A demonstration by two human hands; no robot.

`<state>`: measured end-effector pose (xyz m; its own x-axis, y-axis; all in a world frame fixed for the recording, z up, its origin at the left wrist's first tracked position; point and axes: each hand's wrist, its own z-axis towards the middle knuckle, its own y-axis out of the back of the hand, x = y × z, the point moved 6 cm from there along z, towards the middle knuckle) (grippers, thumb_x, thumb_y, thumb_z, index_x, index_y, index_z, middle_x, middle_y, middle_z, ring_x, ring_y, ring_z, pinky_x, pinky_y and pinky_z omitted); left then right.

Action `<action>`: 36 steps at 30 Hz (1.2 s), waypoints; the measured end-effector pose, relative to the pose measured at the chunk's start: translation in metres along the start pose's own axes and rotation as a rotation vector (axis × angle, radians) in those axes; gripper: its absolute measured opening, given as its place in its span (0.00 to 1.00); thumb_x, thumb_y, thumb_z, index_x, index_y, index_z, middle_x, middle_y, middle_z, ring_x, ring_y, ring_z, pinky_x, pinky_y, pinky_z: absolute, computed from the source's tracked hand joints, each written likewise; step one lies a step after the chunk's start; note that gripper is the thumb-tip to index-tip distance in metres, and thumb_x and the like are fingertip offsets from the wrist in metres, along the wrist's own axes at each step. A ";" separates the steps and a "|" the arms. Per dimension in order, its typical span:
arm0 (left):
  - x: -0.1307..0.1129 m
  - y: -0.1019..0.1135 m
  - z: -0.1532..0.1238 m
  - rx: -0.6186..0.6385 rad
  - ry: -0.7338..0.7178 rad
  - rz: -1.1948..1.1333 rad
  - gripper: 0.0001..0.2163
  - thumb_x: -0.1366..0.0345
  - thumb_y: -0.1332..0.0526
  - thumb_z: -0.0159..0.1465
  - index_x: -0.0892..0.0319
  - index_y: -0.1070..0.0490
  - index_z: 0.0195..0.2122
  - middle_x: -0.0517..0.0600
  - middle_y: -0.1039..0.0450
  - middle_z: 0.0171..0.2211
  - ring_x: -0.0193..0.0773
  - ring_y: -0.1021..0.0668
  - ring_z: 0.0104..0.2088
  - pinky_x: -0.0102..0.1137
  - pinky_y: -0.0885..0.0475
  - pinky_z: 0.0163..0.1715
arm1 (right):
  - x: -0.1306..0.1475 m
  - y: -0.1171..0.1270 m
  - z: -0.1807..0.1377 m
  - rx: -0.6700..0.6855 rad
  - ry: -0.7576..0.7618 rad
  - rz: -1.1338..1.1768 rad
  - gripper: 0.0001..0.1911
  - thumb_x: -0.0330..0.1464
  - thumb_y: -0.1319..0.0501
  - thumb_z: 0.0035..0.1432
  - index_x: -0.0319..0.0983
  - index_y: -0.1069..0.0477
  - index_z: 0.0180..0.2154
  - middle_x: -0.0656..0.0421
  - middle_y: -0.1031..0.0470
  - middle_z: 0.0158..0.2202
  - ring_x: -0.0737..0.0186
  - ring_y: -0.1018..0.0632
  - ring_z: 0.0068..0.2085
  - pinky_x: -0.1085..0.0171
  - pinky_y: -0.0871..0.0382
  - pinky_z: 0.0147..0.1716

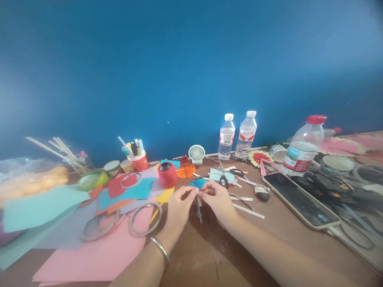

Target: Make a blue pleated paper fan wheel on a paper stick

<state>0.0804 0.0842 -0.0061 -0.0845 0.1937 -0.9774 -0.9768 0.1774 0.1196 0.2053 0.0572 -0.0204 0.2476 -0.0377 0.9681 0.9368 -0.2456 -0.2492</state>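
Both my hands meet over the middle of the table at a small blue pleated paper fan (198,183), spread in a half circle. My left hand (180,204) pinches its lower point from the left, wearing a silver bangle at the wrist. From the right, my right hand (218,200) is closed on the same point, thumb and fingers together. A narrow pale paper strip (199,213) hangs below the fingertips; how it joins the fan is hidden. Just behind lie an orange pleated paper fan (186,170) and black-handled scissors (224,181).
Coloured paper sheets (98,255) and a tape roll (145,219) cover the left. A red spool (167,175), pen cup (139,162), small fan (196,153) and water bottles (226,137) stand behind. White strips (249,211) and a phone (301,201) lie right.
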 end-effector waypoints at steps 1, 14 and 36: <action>0.000 0.001 0.000 -0.004 0.007 0.010 0.09 0.60 0.39 0.54 0.60 0.26 0.27 0.49 0.26 0.26 0.38 0.26 0.29 0.29 0.32 0.31 | -0.001 0.000 0.000 0.002 0.001 -0.016 0.10 0.32 0.34 0.40 0.39 0.36 0.24 0.65 0.29 0.18 0.67 0.30 0.20 0.68 0.39 0.22; 0.017 -0.001 0.001 -0.026 0.113 -0.064 0.08 0.62 0.39 0.51 0.62 0.27 0.22 0.46 0.30 0.19 0.32 0.32 0.20 0.25 0.39 0.21 | -0.006 0.000 0.003 0.037 -0.050 -0.113 0.09 0.32 0.35 0.39 0.38 0.35 0.20 0.65 0.32 0.13 0.66 0.31 0.18 0.67 0.38 0.19; 0.019 -0.003 0.000 -0.077 0.181 -0.217 0.10 0.60 0.39 0.52 0.63 0.29 0.23 0.44 0.32 0.17 0.29 0.34 0.19 0.24 0.41 0.20 | -0.010 0.001 0.004 0.047 -0.061 -0.136 0.07 0.29 0.36 0.38 0.38 0.35 0.22 0.66 0.33 0.15 0.68 0.31 0.18 0.68 0.40 0.20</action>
<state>0.0814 0.0879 -0.0251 0.1007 -0.0175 -0.9948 -0.9874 0.1207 -0.1021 0.2047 0.0611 -0.0304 0.1312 0.0521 0.9900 0.9729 -0.1987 -0.1185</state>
